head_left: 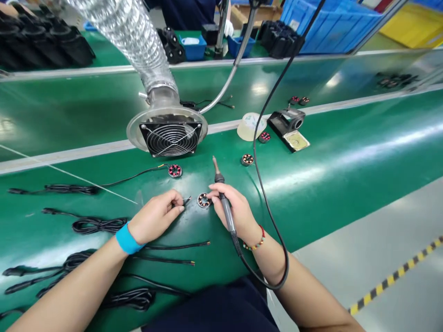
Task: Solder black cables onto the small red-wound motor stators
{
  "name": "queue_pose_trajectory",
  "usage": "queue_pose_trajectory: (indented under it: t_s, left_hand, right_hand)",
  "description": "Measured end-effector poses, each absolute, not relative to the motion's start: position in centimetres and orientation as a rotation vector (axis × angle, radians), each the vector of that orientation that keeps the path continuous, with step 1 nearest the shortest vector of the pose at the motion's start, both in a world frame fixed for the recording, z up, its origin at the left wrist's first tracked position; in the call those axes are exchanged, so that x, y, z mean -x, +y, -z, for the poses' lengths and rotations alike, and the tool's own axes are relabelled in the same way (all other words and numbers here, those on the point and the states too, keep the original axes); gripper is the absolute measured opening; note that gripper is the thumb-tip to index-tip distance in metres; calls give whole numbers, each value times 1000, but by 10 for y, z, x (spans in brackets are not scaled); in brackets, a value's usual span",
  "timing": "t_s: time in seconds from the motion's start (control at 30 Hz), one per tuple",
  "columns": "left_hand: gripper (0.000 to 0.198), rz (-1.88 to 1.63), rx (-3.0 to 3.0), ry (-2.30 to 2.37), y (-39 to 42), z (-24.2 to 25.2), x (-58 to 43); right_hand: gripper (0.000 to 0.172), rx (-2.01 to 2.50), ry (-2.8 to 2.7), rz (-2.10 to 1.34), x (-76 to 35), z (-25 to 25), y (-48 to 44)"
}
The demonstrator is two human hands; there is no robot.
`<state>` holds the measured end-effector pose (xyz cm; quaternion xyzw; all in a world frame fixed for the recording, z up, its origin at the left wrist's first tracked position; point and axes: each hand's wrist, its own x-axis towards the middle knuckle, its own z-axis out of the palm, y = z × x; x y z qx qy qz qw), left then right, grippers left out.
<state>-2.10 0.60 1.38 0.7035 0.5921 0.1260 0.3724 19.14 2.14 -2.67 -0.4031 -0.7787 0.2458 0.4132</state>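
Note:
My right hand [232,207] is closed around a soldering iron [226,208], whose tip points up and away from me. Fingertips of that hand also reach the edge of a small round motor stator [204,200] with copper windings, lying on the green bench. Just left of the stator, my left hand [161,213] pinches a thin cable end [187,200] with fine wires sticking out to the right. A gap separates the wires from the stator. Beyond my left hand lies another stator [175,171] with a black cable attached.
A fume extractor fan [173,139] on a foil duct hangs over the bench. Bundled black cables [99,225] lie at left. A tape roll [249,127], a copper stator [247,159] and a soldering iron stand [286,121] are beyond my right hand. The iron's cord [258,152] loops down from above.

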Motion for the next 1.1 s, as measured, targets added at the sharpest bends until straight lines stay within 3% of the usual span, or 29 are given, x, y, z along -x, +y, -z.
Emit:
queue_pose_trajectory:
  t_s: [0.5, 0.73, 0.93, 1.1]
  left_hand:
    - [14, -91, -1959, 1384, 2, -9, 21]
    - [16, -255, -1935, 1492, 3, -10, 22]
    - [23, -451, -1910, 1589, 8, -38, 27]
    - [21, -208, -2085, 1570, -10, -76, 32]
  right_hand:
    - [24, 1041, -1924, -669, -192, 28, 22]
    - [23, 1055, -1903, -678, -192, 30, 23]
    - [22, 1048, -1839, -698, -192, 31, 24]
    - [22, 1012, -1841, -708, -193, 30, 21]
